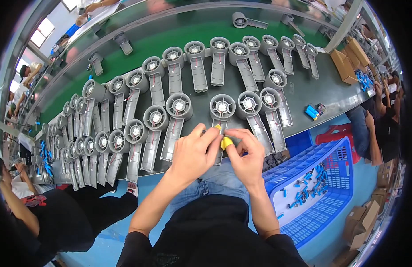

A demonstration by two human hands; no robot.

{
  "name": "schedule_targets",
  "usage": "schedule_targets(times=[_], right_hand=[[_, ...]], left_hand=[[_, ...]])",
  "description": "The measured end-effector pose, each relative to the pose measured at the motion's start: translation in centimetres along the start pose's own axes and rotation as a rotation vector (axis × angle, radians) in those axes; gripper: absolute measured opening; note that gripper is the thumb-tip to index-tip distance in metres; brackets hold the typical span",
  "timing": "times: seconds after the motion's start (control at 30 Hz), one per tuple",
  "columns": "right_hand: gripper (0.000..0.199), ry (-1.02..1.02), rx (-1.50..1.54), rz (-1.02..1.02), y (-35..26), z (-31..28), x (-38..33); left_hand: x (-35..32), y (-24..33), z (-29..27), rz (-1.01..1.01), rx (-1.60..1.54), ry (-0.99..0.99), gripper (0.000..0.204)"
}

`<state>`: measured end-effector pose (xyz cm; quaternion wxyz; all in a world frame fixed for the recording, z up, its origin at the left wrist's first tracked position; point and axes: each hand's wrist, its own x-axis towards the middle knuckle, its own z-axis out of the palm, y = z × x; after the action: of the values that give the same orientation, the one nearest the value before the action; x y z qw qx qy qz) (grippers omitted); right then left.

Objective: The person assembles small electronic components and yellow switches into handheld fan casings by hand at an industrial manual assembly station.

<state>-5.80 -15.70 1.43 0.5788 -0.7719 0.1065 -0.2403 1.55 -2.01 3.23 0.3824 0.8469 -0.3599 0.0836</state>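
Directly in front of me lies a grey fan housing, with a round head holding a white-centred rotor and a half-open handle pointing toward me. My left hand is closed over that handle from the left, its thumb and forefinger pinched together. From the right, my right hand meets it with curled fingers. Yellow coverings show at the right thumb tip and the left forefinger tip. Whatever small part the fingers pinch is hidden between them. Similar housings flank it, including one fan housing close on the right.
Rows of grey fan housings cover the dark workbench, beside a green belt. Blue cells lie at the right edge. A blue crate holding more stands below right. An open carton and co-workers are nearby.
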Motion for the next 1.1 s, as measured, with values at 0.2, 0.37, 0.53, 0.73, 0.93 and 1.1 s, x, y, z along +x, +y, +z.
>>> schedule_targets(times=[0.2, 0.37, 0.53, 0.73, 0.93, 1.1], right_hand=[[0.026, -0.038, -0.063, -0.312, 3.1, 1.5, 1.7], [0.022, 0.017, -0.110, -0.343, 2.8, 2.0, 2.2], [0.022, 0.006, -0.108, -0.334, 2.8, 2.0, 2.2], [0.023, -0.005, -0.097, -0.334, 2.9, 2.0, 2.4], [0.022, 0.001, -0.118, -0.363, 3.2, 2.1, 2.5], [0.023, -0.008, -0.090, -0.354, 3.2, 1.7, 2.4]], left_hand=[[0.7, 0.2, 0.0, -0.326, -0.364, 0.080, 0.007], [0.1, -0.2, -0.3, -0.304, -0.367, 0.029, 0.018], [-1.5, -1.5, 0.9, -0.143, -0.324, 0.067, 0.034], [-1.6, -1.2, 0.8, -0.159, -0.249, 0.142, 0.023], [-1.2, -1.0, 0.5, -0.088, -0.149, 0.152, 0.021], [-1.2, -1.0, 0.2, -0.008, -0.047, 0.110, 0.019]])
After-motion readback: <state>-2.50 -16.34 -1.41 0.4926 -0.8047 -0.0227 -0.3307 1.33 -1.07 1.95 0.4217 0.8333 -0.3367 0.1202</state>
